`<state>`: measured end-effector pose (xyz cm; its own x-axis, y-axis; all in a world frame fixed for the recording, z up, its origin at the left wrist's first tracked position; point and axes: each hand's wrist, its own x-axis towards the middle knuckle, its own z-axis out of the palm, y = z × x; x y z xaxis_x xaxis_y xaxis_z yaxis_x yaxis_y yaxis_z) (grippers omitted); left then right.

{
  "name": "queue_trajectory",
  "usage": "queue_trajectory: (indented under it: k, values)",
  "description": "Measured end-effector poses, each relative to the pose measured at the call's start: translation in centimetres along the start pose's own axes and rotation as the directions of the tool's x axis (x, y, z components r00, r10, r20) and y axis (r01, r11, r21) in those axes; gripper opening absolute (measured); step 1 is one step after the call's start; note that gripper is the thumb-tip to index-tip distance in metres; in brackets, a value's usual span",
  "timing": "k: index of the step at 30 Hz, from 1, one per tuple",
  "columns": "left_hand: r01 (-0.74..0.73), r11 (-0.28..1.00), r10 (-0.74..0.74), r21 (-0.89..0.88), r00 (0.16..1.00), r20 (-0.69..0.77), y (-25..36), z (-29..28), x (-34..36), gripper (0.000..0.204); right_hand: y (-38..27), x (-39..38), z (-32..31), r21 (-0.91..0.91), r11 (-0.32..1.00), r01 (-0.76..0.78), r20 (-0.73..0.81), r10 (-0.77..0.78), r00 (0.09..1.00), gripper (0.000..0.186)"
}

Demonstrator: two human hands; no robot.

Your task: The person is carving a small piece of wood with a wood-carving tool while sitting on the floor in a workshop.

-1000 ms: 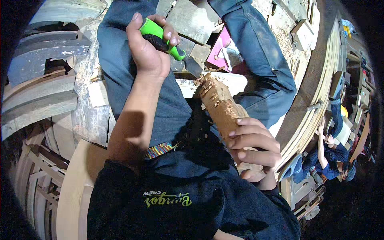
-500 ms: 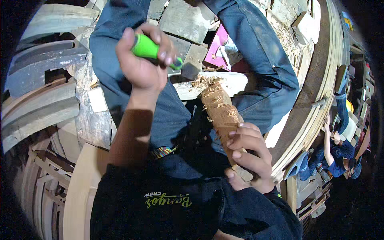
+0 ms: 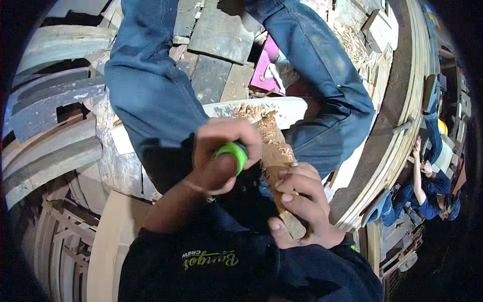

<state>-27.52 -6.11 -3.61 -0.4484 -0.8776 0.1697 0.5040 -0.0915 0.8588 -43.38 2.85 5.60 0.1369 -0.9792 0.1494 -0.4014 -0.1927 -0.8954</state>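
My left hand [image 3: 214, 138] is wrapped round the green handle [image 3: 238, 157] of a tool, with the thumb over its end. The tool's working part is hidden. Just right of it lies a long brown piece of wood [image 3: 277, 153], its upper face rough with curled shavings. My right hand [image 3: 309, 199] grips this piece near its lower end, fingers over the side and thumb at the near end. The far end of the wood rests at a pale board [image 3: 294, 111] between my legs, where loose shavings lie.
My bent legs in blue trousers [image 3: 322, 65] flank the work. Wooden offcuts [image 3: 221, 32] and a pink sheet [image 3: 265, 65] cover the ground ahead. Curved planks [image 3: 60, 138] are stacked at left, and long boards [image 3: 375, 173] run along the right. Another person [image 3: 427, 189] sits at far right.
My left hand has come down and to the right with the green-handled tool, from raised at upper left to beside the wood. The right hand has kept its grip, shifting slightly.
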Motion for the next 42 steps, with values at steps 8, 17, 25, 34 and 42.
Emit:
queue_trajectory:
  k: [8,17,25,34,42]
  values:
    - [0.174,0.982,-0.175,0.072,0.984,0.016,2.1,-0.1,1.4,0.073,0.1,0.3,0.2,0.018,0.999,0.041,-0.055,-0.039,0.998,0.038]
    - [0.154,0.975,-0.185,0.157,0.962,0.201,3.5,-0.6,1.0,0.064,-0.2,0.3,0.1,0.009,1.000,0.021,-0.050,-0.021,0.999,0.039]
    - [0.143,0.988,-0.144,-0.064,0.990,-0.012,1.8,0.6,0.7,0.070,-0.5,0.0,0.3,-0.006,1.000,0.021,-0.033,-0.022,0.999,0.039]
    - [0.014,0.980,0.002,-0.197,0.997,0.081,2.1,-1.3,1.0,0.053,0.1,0.4,-0.1,-0.017,1.000,0.025,-0.031,-0.026,0.999,0.042]
    - [0.091,0.995,-0.093,-0.034,0.995,-0.034,3.1,0.4,0.4,0.070,0.0,0.2,0.2,-0.030,0.999,0.028,-0.063,-0.029,0.998,0.038]
